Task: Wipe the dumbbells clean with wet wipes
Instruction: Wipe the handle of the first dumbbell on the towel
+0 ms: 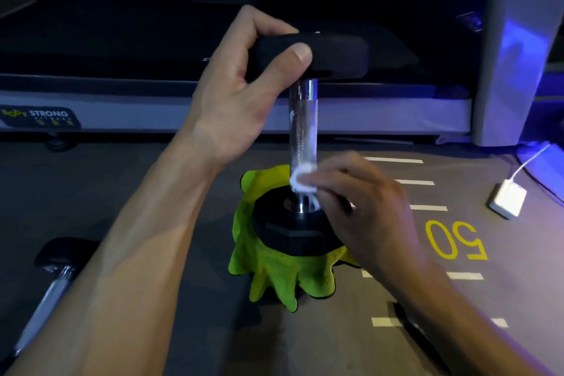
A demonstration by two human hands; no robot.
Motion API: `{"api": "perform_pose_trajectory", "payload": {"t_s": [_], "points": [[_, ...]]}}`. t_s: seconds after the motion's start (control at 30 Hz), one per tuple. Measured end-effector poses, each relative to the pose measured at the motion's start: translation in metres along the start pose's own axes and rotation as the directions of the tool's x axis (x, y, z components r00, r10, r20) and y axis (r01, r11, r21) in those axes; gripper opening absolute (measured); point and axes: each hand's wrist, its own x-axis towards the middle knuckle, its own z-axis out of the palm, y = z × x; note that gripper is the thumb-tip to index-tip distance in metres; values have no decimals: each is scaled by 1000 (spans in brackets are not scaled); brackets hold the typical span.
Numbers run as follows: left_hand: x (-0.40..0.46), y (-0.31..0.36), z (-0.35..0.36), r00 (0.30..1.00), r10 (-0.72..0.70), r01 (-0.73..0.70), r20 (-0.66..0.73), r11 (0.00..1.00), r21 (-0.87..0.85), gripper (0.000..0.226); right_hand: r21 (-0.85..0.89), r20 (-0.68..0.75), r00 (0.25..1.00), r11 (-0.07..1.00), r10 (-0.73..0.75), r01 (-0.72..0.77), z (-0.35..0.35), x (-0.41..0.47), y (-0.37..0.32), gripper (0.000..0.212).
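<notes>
While your forearms reach in from the near edge, a second dumbbell (45,287) lies on the floor (128,192) at the lower left, its chrome handle running toward you and one black head beside your left arm. Just beyond, a crumpled lime-green cloth (274,278) sits on the floor, and the dumbbell (303,119) you are working on stands upright on it, lower black head resting on the cloth. Your right hand (360,207) is blurred, its fingers pinching a white wet wipe (302,181) against the bottom of the chrome handle, just above the lower head. Your left hand (241,98) clamps the upper head, thumb across its near face and fingers curled over the top. To the right, the floor carries white dashes and a yellow "50" (456,239), upside down from your view. Farther right lies a small white adapter (508,198) with its cable. Behind everything runs a treadmill (122,40), its side rail labelled "BODY STRONG".
</notes>
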Motion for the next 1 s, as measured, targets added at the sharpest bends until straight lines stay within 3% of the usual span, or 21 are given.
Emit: {"api": "perform_pose_trajectory", "payload": {"t_s": [0.07, 0.17, 0.23, 0.3, 0.37, 0.43, 0.6, 0.73, 0.83, 0.9, 0.93, 1.0], "points": [[-1, 2, 2, 1000, -5, 5, 5, 1000, -1, 22, 18, 179, 984, 999, 23, -27, -12, 3, 1, 23], [-1, 7, 9, 1000, -12, 12, 11, 1000, 9, 25, -221, 450, 887, 975, 100, 3, -19, 22, -30, 22], [-1, 8, 11, 1000, -11, 11, 12, 1000, 7, 25, -315, 518, 845, 948, 131, 46, -12, 28, -62, 17], [-1, 9, 10, 1000, -7, 7, 2, 1000, 4, 25, -358, 534, 831, 932, 155, 56, -7, 30, -85, 34], [-2, 9, 8, 1000, -10, 10, -10, 1000, 7, 24, -339, 519, 842, 940, 148, 44, -7, 28, -83, 35], [-4, 10, 7, 1000, -19, 19, -21, 1000, 21, 24, -259, 514, 847, 966, 134, 5, -12, 20, -62, 21], [-3, 11, 9, 999, -33, 33, -1, 999, 2, 23, -286, 457, 863, 954, 215, -86, -30, 14, -6, 29], [-2, 11, 8, 999, -38, 38, 15, 999, -21, 22, -106, 387, 920, 994, 58, -18, -23, -2, -1, 22], [0, 13, 8, 999, -47, 47, 2, 998, -40, 22, 111, 89, 993, 990, 78, -88, -24, -7, 2, 22], [-1, 13, 10, 999, -53, 53, 6, 997, -48, 22, 164, -95, 990, 983, 104, -87, -23, -2, 4, 24], [-2, 14, 11, 998, -53, 54, 14, 997, -58, 22, 159, -66, 994, 984, 86, -75, -20, 0, 2, 23], [-1, 14, 15, 999, -44, 45, 22, 997, -68, 22, 119, 159, 987, 991, 37, -56, -10, 0, -1, 21]]}}
